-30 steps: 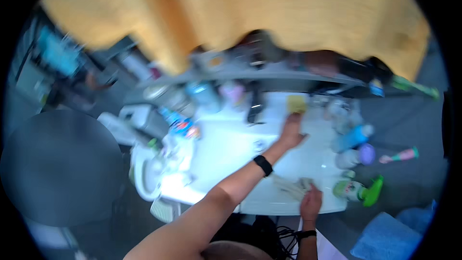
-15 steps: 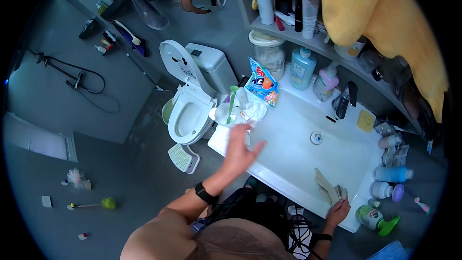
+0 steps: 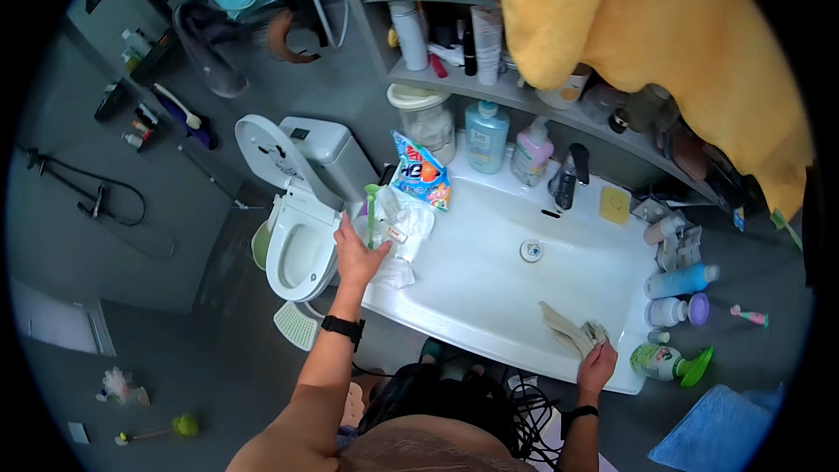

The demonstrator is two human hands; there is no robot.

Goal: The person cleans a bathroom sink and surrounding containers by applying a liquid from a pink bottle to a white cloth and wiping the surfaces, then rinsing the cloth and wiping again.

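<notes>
Pinching the cloth (image 3: 571, 333) at the sink's (image 3: 472, 275) front right with the right hand (image 3: 598, 364); left hand (image 3: 356, 260) at the green stick (image 3: 371, 208), can't tell if gripping. Best to keep that wrist steady, no knocking.

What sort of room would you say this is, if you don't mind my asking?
It looks like a bathroom, most likely one in a home: there is a white toilet, a wide white washbasin with a dark tap, and a hand shower on the grey wall.
</notes>
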